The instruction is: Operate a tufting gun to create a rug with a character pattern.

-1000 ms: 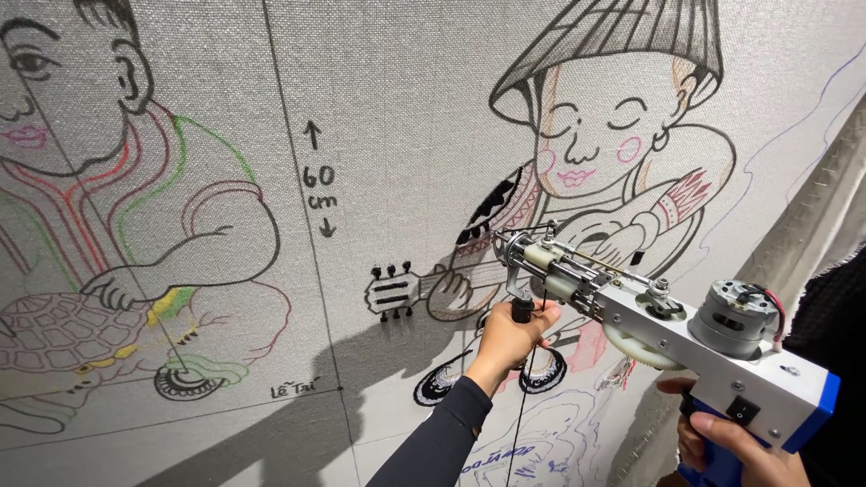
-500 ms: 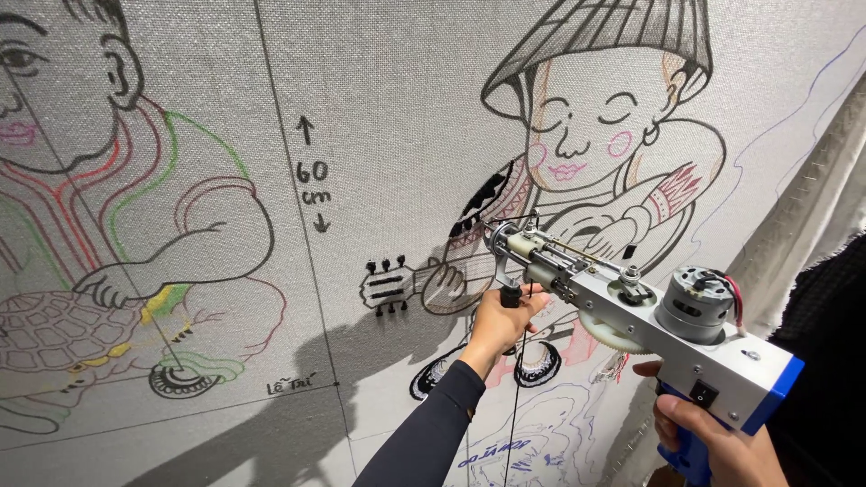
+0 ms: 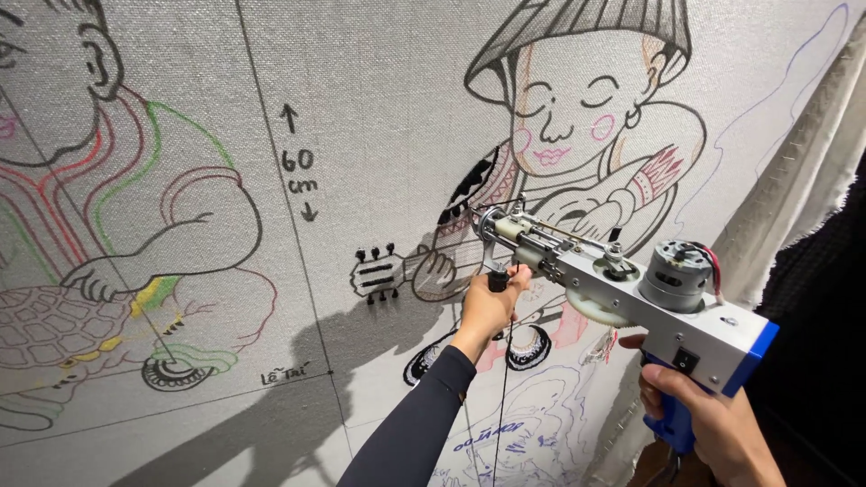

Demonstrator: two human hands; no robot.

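Observation:
A silver tufting gun (image 3: pixel 622 298) with a round motor on top and a blue handle points its needle tip at a stretched white cloth (image 3: pixel 361 108). My left hand (image 3: pixel 489 305) is closed around the gun's black front grip, close to the cloth. My right hand (image 3: pixel 713 419) grips the blue rear handle at the lower right. The needle touches the cloth at a black-filled patch of a drawing of a child in a conical hat (image 3: pixel 586 99). A thin dark yarn hangs down below the front grip.
The cloth carries a second outline drawing of a child with a turtle (image 3: pixel 108 243) on the left, ruled lines and a small arrow mark. The cloth's frayed edge (image 3: pixel 812 171) runs down the right side, with dark space beyond it.
The view has drifted slightly, so the drawings sit a little further left and higher. The gun and both hands keep the same grip, with the tip at nearly the same spot on the cloth.

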